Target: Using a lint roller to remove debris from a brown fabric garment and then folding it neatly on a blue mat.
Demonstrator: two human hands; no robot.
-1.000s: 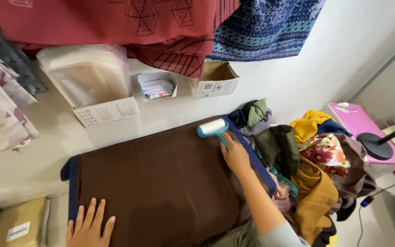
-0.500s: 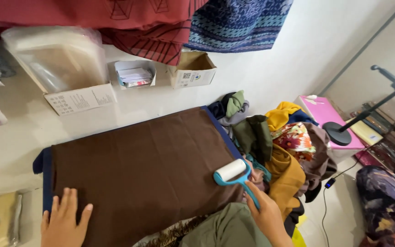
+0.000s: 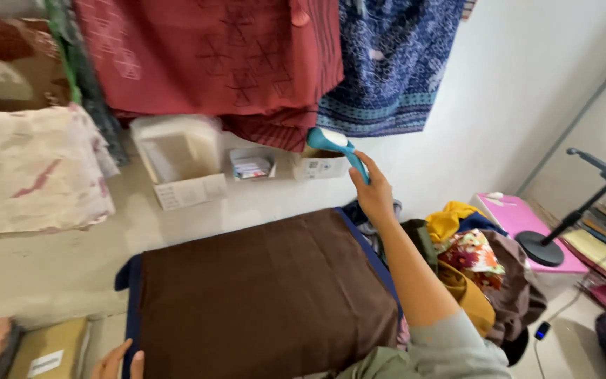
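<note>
— Brown cloth (image 3: 261, 295) covers nearly the whole blue-edged board (image 3: 132, 281), spread flat. Why is the roller nowhere near it?

— The right hand (image 3: 373, 196) holds the teal lint roller (image 3: 334, 144) up by its handle, fingers wrapped fully round it, with the white roll raised off the cloth towards the small cardboard box (image 3: 320, 165) by the wall. Held like that, nothing sticky drags on the fabric.

— And the left hand (image 3: 117, 361)?

— Low at the board's near left corner, fingers spread and flat, gripping nothing. It seems to pin the cloth's edge, though only part of the hand shows.

— The heap on the right?

— Loose clothes (image 3: 468, 256) in yellow, floral and brown, piled just beside the board within reach of the raised arm.
</note>
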